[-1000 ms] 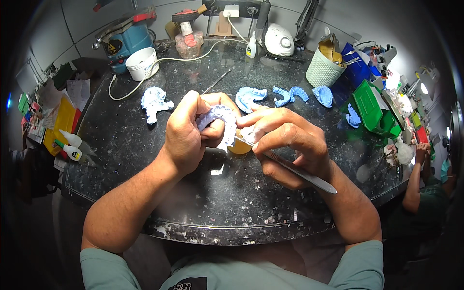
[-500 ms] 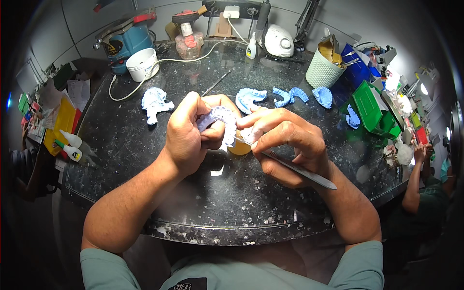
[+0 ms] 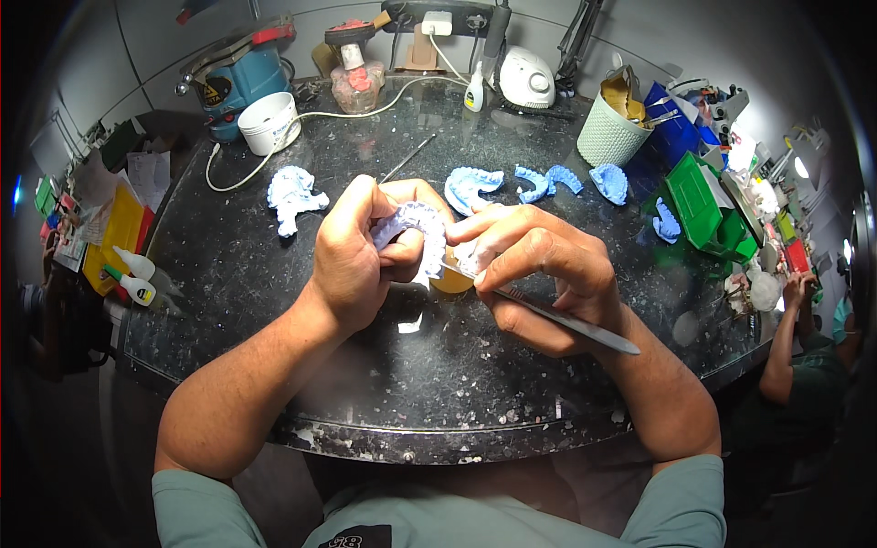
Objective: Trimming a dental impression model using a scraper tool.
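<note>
My left hand (image 3: 352, 251) is closed around a pale, horseshoe-shaped dental cast (image 3: 422, 219) with teeth along its curve. In my right hand (image 3: 553, 269), the fingers pinch a slim metal hand tool (image 3: 571, 321) with a flat, tapered rear end. Its thin tip meets or nearly meets the cast's right arm; exact contact is too small to tell. Something white (image 3: 463, 253) shows by my right fingertips, partly hidden. Below the cast, a round amber piece (image 3: 453, 280) is partly covered. A small white scrap (image 3: 410, 325) lies on the black worktop (image 3: 384, 393).
Several blue dental casts lie beyond my hands, among them a curved one (image 3: 473, 187) and one at left (image 3: 294, 196). A thin metal rod (image 3: 408, 157) lies nearby. White tub (image 3: 269, 126), ribbed tool cup (image 3: 614, 128) and green bin (image 3: 703, 205) edge the worktop. Another person's hand (image 3: 797, 290) is far right.
Almost nothing differs. The cast and the metal tool have shifted very slightly, and both hands keep their holds.
</note>
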Demonstrator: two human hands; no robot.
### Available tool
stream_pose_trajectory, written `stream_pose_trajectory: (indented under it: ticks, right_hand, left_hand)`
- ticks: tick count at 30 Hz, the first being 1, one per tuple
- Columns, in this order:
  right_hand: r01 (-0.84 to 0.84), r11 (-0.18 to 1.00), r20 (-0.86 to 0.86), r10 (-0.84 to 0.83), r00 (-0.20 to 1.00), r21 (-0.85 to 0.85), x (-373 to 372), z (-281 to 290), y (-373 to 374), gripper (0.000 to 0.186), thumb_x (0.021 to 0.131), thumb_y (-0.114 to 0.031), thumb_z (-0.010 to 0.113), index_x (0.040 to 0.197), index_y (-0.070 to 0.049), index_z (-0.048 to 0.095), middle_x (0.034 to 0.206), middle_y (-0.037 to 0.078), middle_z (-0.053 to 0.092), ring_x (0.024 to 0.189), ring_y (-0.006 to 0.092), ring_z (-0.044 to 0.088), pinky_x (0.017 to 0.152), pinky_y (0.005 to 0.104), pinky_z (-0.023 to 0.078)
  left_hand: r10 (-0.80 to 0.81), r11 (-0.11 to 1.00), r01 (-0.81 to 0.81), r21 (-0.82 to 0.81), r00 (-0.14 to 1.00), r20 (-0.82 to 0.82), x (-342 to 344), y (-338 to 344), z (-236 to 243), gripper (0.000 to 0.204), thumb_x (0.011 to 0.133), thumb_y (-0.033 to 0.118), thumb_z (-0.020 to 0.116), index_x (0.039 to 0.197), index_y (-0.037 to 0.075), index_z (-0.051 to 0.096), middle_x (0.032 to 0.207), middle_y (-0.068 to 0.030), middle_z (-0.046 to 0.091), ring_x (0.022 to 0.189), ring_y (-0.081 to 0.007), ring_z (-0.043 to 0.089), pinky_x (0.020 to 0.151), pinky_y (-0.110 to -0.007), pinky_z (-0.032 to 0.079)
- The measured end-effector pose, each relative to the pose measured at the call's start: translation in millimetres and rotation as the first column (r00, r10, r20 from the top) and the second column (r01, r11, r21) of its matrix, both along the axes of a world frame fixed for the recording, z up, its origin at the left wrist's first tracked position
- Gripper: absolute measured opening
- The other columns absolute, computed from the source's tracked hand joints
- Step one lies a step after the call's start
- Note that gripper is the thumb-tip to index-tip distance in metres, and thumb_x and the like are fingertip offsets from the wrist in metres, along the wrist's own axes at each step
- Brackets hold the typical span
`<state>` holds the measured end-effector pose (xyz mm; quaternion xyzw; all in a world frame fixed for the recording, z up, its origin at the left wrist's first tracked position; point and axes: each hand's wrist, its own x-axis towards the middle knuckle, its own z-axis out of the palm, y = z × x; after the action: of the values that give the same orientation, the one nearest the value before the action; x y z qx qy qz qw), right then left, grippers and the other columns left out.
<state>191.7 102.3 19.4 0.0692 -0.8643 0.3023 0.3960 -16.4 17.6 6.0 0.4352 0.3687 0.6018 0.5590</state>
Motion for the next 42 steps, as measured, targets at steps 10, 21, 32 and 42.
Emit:
stream_pose_trajectory:
  ticks: [10, 21, 32, 42]
  right_hand:
    - [0.027, 1.000, 0.007, -0.027, 1.000, 0.016, -2.4, -1.3, -1.2, 0.026, 0.069, 0.006, 0.075, 0.090, -0.004, 0.066, 0.097, 0.011, 0.068, 0.109, 0.0301, 0.071, 0.091, 0.0396, 0.057]
    - [-0.007, 1.000, 0.026, 0.007, 1.000, 0.007, -2.0, -2.1, 1.8, 0.022, 0.072, 0.005, 0.071, 0.092, -0.003, 0.067, 0.096, 0.012, 0.067, 0.110, 0.0377, 0.071, 0.097, 0.0499, 0.056]
    - [0.006, 1.000, 0.038, -0.006, 0.999, -0.011, -2.4, -0.9, 0.3, 0.023, 0.071, 0.006, 0.071, 0.093, -0.002, 0.068, 0.096, 0.013, 0.067, 0.111, 0.0377, 0.070, 0.097, 0.0497, 0.055]
    - [0.042, 0.999, 0.032, -0.042, 0.999, 0.010, -1.6, 2.7, 1.5, 0.022, 0.071, 0.008, 0.072, 0.088, -0.003, 0.065, 0.095, 0.011, 0.069, 0.104, 0.0303, 0.072, 0.095, 0.0416, 0.057]
  left_hand:
    - [0.003, 1.000, -0.003, 0.001, 1.000, -0.019, -2.5, 0.9, -1.9, 0.053, 0.099, 0.039, 0.027, 0.090, 0.000, 0.063, 0.054, 0.0079, 0.034, 0.047, -0.0061, 0.025, 0.046, -0.024, 0.020]
    - [0.056, 0.998, -0.058, -0.020, 0.996, -0.071, -0.5, 0.9, -1.2, 0.058, 0.100, 0.038, 0.023, 0.093, -0.005, 0.062, 0.050, 0.0076, 0.032, 0.044, -0.0066, 0.024, 0.045, -0.024, 0.023]
    - [0.060, 0.998, -0.058, 0.015, 0.990, -0.126, -1.4, 1.3, -1.6, 0.060, 0.100, 0.041, 0.023, 0.094, -0.005, 0.062, 0.051, 0.0078, 0.033, 0.045, -0.0062, 0.025, 0.046, -0.025, 0.023]
    - [0.131, 0.983, -0.085, 0.160, 0.944, -0.302, -3.7, 3.1, -8.4, 0.053, 0.101, 0.040, 0.032, 0.096, -0.002, 0.064, 0.059, 0.0044, 0.045, 0.053, -0.0058, 0.035, 0.052, -0.025, 0.028]
